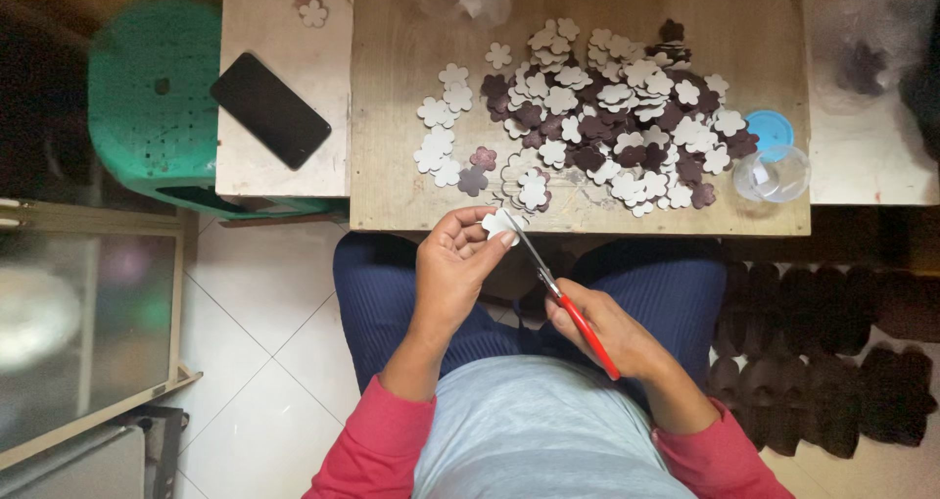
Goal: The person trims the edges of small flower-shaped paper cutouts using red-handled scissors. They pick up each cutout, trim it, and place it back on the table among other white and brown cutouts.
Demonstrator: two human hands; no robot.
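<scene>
Your right hand (607,334) grips red-handled scissors (568,303), blades aimed at the white flower cutout (499,223) your left hand (455,264) pinches steady.

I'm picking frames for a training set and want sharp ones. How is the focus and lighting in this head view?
In the head view, the wooden table and the pile of flower cutouts are evenly lit and sharp; the left hand and right hand with the red-handled scissors are crisp; the glass pane at lower left is hazy and the edges bow; the right edge falls into shadow.
</scene>
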